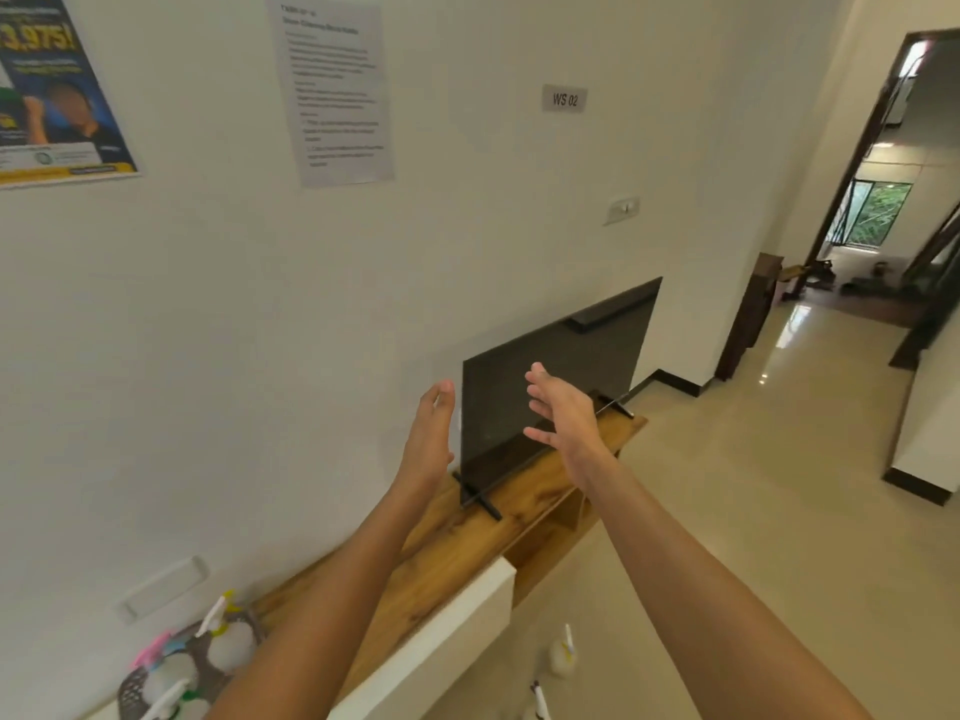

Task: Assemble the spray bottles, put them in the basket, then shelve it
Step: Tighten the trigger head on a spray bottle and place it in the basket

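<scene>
Your left hand (427, 440) and right hand (561, 414) both raised, fingers straight, holding nothing; basket (136, 688) with spray bottles (228, 644) sits far down-left on wooden cabinet (467, 537); left arm nearer; one loose bottle (563, 654) low right.

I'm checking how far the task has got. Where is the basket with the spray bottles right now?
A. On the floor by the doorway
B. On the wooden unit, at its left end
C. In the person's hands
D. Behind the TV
B: the basket holding spray bottles sits on the wooden unit, while the left hand and right hand are raised, holding nothing.
</scene>
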